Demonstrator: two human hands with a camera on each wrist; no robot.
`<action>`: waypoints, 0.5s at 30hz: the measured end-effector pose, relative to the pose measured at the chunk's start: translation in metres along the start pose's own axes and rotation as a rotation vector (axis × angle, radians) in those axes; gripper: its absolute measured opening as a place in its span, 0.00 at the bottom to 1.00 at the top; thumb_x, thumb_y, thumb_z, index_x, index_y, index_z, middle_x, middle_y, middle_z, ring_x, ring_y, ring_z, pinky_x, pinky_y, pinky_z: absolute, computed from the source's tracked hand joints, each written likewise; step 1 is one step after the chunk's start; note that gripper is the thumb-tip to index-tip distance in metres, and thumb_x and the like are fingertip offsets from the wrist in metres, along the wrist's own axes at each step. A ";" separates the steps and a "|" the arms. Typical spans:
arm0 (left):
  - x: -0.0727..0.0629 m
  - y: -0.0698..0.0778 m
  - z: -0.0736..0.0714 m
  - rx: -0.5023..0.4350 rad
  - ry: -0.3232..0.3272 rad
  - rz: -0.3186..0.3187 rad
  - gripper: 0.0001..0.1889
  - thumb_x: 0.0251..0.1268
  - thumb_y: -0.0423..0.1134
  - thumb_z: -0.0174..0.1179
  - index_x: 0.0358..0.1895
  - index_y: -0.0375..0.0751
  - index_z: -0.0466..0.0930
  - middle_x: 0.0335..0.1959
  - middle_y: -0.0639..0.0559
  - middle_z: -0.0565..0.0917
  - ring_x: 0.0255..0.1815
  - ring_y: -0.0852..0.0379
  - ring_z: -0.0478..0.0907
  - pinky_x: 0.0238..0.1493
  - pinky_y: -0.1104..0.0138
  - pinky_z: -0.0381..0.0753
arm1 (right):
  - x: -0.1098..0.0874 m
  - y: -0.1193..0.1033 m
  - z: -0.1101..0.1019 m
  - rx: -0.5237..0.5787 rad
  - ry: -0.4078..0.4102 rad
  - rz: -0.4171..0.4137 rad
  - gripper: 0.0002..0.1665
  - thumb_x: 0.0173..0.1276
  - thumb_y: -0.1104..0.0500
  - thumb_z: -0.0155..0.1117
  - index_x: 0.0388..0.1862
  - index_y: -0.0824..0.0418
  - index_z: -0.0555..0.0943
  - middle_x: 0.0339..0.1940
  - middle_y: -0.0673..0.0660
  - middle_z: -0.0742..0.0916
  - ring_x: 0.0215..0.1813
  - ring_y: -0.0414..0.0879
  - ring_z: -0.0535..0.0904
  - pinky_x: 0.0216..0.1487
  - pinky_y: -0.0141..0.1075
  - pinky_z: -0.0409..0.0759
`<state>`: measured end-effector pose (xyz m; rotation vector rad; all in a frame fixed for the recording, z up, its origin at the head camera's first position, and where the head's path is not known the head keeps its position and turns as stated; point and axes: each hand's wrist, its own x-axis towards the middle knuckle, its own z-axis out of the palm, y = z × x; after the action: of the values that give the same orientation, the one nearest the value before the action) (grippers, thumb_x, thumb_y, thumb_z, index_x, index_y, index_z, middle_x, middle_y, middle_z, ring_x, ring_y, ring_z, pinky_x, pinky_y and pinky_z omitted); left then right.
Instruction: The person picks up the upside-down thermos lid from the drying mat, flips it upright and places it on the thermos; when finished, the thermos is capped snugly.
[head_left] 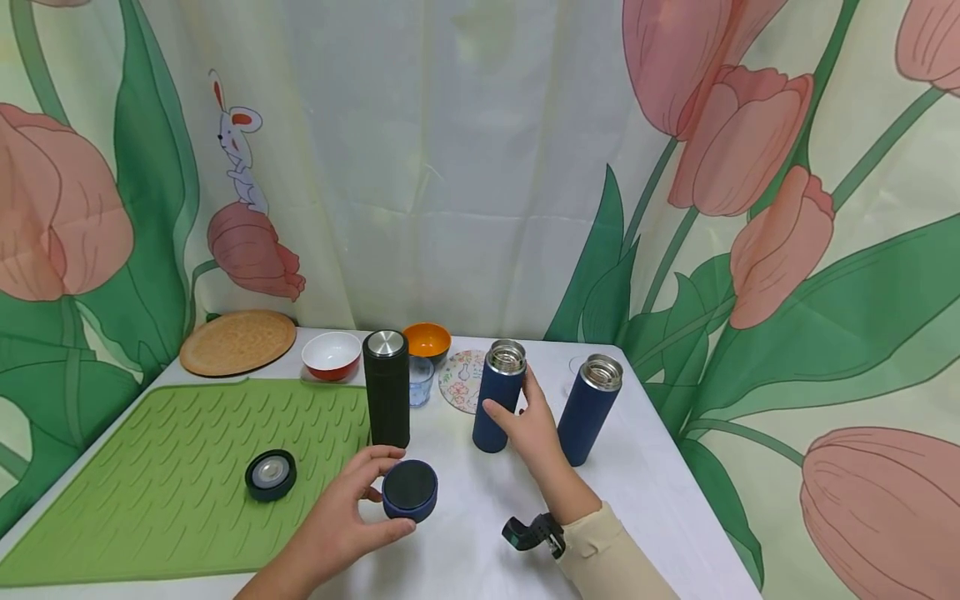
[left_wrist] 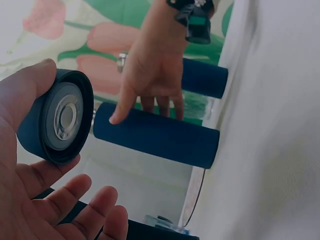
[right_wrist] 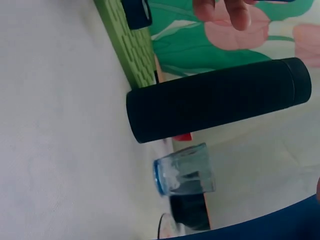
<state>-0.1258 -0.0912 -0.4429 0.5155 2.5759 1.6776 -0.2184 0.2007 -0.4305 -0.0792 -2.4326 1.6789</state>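
Matt bottle [head_left: 495, 390], shiny metal neck [head_left: 506, 359]

The blue lid [head_left: 409, 490], dark-topped, is pinched in the left hand [head_left: 341, 510]. The blue bottle [head_left: 500, 387] stands upright, uncapped, gripped by the right hand [head_left: 536, 432].

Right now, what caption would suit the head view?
Left hand holds a round lid; right hand clasps an open navy bottle.

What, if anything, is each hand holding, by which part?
Left hand: round blue lid, by its side. Right hand: blue cylindrical metal-rimmed bottle, around its body.
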 end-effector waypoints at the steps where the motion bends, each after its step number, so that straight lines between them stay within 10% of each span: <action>1: 0.000 0.000 0.000 -0.002 0.001 0.001 0.27 0.48 0.52 0.85 0.53 0.61 0.86 0.68 0.55 0.79 0.68 0.50 0.75 0.51 0.66 0.83 | 0.002 0.001 0.001 0.007 0.003 0.008 0.57 0.70 0.44 0.76 0.89 0.53 0.55 0.87 0.63 0.65 0.87 0.66 0.58 0.81 0.68 0.61; 15: 0.002 -0.004 0.006 -0.011 -0.021 -0.025 0.26 0.47 0.53 0.86 0.52 0.65 0.86 0.67 0.56 0.78 0.69 0.50 0.73 0.51 0.64 0.84 | 0.004 0.009 0.008 0.023 0.089 0.057 0.46 0.64 0.44 0.81 0.78 0.52 0.72 0.70 0.63 0.82 0.72 0.63 0.79 0.71 0.61 0.78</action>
<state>-0.1273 -0.0866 -0.4488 0.4959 2.5469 1.6682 -0.2242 0.1974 -0.4406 -0.2166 -2.3671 1.6884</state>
